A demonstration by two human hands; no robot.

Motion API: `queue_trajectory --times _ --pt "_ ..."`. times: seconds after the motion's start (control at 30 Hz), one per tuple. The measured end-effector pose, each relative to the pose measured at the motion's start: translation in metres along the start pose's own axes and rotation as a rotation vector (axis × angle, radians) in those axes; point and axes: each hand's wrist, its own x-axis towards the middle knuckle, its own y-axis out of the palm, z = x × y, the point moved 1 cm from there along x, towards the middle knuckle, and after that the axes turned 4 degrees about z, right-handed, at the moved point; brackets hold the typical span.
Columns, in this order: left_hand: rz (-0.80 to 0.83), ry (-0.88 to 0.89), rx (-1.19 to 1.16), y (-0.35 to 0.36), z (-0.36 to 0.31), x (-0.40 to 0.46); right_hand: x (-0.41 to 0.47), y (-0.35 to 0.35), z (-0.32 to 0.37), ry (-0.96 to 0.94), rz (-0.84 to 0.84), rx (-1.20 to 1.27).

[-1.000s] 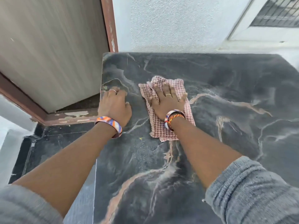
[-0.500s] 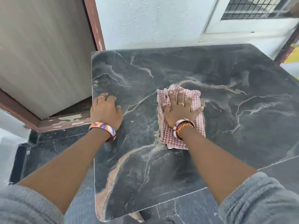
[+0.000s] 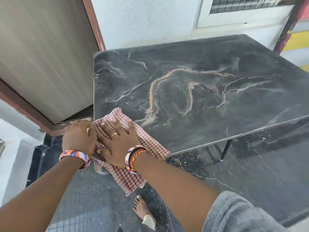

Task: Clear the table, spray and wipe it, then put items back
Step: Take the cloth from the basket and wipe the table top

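The dark marble-patterned table [image 3: 209, 101] fills the middle of the view, and nothing but the cloth lies on its top. A red-and-white checked cloth [image 3: 148, 144] lies over the table's near left corner, and part of it hangs off the edge. My right hand [image 3: 118, 141] presses flat on the cloth with fingers spread. My left hand [image 3: 79, 138] is just outside the table's left edge, right beside the right hand and against the cloth, its fingers loosely bent. It holds nothing that I can see.
A wooden door [image 3: 41, 56] in a brown frame stands to the left of the table, and a white wall with a window [image 3: 242, 4] behind it. Black table legs [image 3: 224, 151] show under the near edge. My bare foot [image 3: 142, 208] stands on the dark floor.
My right hand has dragged the cloth from the middle of the top toward me and left, to the near left corner. My left hand has left the tabletop and now sits beside its edge.
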Motion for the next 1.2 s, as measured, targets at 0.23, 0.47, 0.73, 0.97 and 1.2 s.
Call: queue_trajectory --times 0.23,0.47,0.73,0.97,1.2 --pt "0.008 0.131 0.128 0.013 -0.035 -0.070 -0.068 0.009 -0.017 -0.121 -0.092 -0.206" --pt "0.113 0.307 0.173 0.051 -0.123 -0.075 -0.120 0.003 -0.106 -0.065 -0.077 -0.288" --pt "0.191 0.527 0.256 0.095 -0.233 -0.065 -0.177 -0.005 -0.202 0.047 -0.227 -0.372" --pt "0.284 0.695 0.330 0.128 -0.341 -0.055 -0.223 -0.019 -0.296 0.098 -0.239 -0.366" --pt "0.328 0.891 0.285 0.178 -0.471 -0.050 -0.289 -0.037 -0.395 0.305 -0.160 -0.412"
